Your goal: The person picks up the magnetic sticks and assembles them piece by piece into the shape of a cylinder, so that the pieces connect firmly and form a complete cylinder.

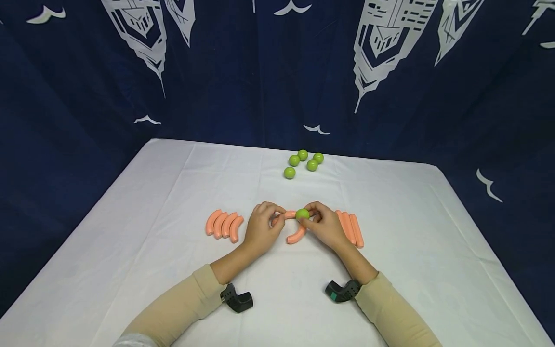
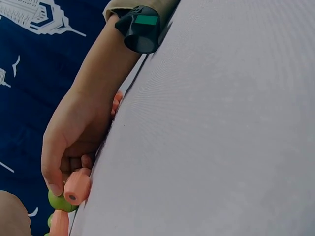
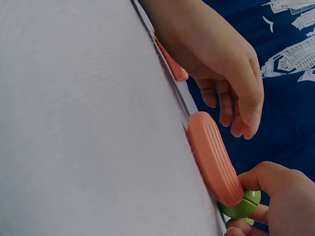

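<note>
My left hand (image 1: 263, 227) pinches a green ball (image 2: 60, 202) between thumb and fingers in the left wrist view; this ball is hidden in the head view. A salmon-pink rod (image 1: 289, 214) joins it on the right. Against another green ball (image 1: 302, 214), at that rod's other end, my right hand (image 1: 326, 226) sets its thumb and forefinger in the head view. In the right wrist view I see no ball at the right fingertips (image 3: 250, 132). A curved salmon-pink piece (image 1: 297, 236) lies just nearer to me, between both hands.
Several curved pink pieces (image 1: 224, 225) lie side by side on the left of the white table (image 1: 195, 183). Straight pink rods (image 1: 356, 231) lie right of my right hand, partly covered by it. Several loose green balls (image 1: 311, 165) sit near the far edge, before a dark blue curtain (image 1: 260, 72).
</note>
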`<control>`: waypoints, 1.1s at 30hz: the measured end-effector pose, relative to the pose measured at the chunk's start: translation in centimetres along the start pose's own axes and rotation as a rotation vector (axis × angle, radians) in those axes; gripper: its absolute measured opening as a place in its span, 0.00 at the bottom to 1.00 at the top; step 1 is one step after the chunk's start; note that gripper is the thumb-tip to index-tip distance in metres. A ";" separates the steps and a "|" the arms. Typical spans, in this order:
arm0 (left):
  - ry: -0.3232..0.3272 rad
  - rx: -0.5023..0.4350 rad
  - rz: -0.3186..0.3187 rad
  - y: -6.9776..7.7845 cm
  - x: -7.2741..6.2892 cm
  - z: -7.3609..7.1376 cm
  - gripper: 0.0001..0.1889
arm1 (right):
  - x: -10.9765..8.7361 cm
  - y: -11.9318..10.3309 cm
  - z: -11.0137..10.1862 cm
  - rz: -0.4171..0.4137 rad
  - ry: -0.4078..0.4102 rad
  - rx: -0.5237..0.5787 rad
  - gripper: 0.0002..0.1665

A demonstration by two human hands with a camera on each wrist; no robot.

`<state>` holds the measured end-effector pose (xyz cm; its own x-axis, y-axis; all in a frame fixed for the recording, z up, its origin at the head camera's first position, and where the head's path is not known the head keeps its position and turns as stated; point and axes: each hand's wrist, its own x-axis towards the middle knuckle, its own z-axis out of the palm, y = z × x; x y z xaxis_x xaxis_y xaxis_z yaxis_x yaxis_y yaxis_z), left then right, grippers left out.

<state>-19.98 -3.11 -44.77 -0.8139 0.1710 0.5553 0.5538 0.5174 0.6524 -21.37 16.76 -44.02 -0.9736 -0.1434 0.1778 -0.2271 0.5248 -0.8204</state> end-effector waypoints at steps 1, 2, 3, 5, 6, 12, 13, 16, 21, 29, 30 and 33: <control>0.003 -0.020 -0.039 0.0 0.0 0.0 0.06 | 0.0 0.0 0.0 -0.006 -0.003 0.002 0.15; 0.000 -0.039 -0.073 0.0 0.0 0.0 0.07 | 0.0 0.0 0.0 -0.013 -0.004 0.004 0.15; -0.007 -0.053 -0.100 0.0 0.0 0.0 0.07 | 0.0 0.0 0.0 -0.021 -0.006 0.005 0.15; -0.022 -0.076 -0.129 -0.1 0.0 0.0 0.08 | -0.1 0.1 0.0 -0.038 -0.013 0.000 0.16; -0.031 -0.089 -0.141 -0.1 0.0 0.0 0.08 | -0.1 0.1 0.0 -0.047 -0.017 -0.002 0.17; -0.052 -0.096 -0.157 -0.2 0.0 0.1 0.09 | -0.2 0.0 -0.1 -0.072 -0.061 -0.014 0.19; -0.056 -0.095 -0.161 -0.3 0.0 0.1 0.09 | -0.2 0.0 -0.1 -0.071 -0.067 -0.012 0.19; -0.067 -0.097 -0.171 -0.3 0.1 0.1 0.09 | -0.3 0.0 -0.1 -0.068 -0.072 0.003 0.18; -0.090 -0.112 -0.184 -0.3 0.0 0.0 0.10 | -0.3 0.1 -0.1 -0.086 -0.083 0.022 0.15; -0.110 -0.113 -0.160 -0.4 -0.1 0.1 0.09 | -0.4 0.1 0.0 -0.111 -0.115 0.030 0.08; -0.114 -0.120 -0.154 -0.4 -0.1 0.1 0.10 | -0.4 0.1 0.0 -0.112 -0.114 0.031 0.08; -0.136 -0.150 -0.120 -0.5 -0.1 0.1 0.12 | -0.4 0.1 0.0 -0.116 -0.115 0.040 0.08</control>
<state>-20.22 -3.30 -45.24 -0.8862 0.2322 0.4009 0.4630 0.4118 0.7849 -20.98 16.84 -44.20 -0.9310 -0.2973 0.2116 -0.3349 0.4657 -0.8191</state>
